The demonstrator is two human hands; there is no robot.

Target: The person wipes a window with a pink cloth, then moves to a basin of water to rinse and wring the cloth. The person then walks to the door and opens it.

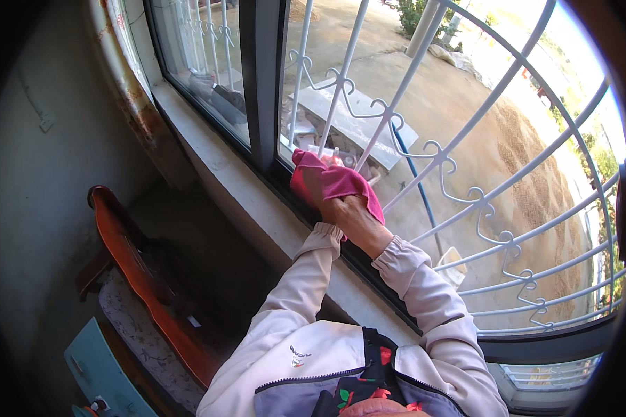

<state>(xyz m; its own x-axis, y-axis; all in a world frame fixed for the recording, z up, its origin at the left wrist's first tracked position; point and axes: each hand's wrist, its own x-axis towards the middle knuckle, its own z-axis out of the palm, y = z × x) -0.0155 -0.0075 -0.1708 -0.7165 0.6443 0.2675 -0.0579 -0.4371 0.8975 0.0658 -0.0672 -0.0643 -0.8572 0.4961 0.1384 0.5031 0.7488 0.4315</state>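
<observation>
A pink cloth (344, 182) is bunched around the lower end of the white metal window bars (391, 112). My left hand (318, 195) is pressed close against my right, with the cloth over its fingers. Beside it, my right hand (357, 219) grips the cloth, which drapes over its knuckles. Both hands reach over the dark window frame (292, 200) at the open part of the window. The fingertips of both hands are hidden by the cloth.
A pale window sill (229, 172) runs below the frame. Glass panes (203, 68) and a patterned curtain (125, 68) are at the upper left. A wooden headboard (135, 281) and a light blue cabinet (101, 365) stand lower left. Outside lie a stone slab (352, 117) and a blue pole (414, 172).
</observation>
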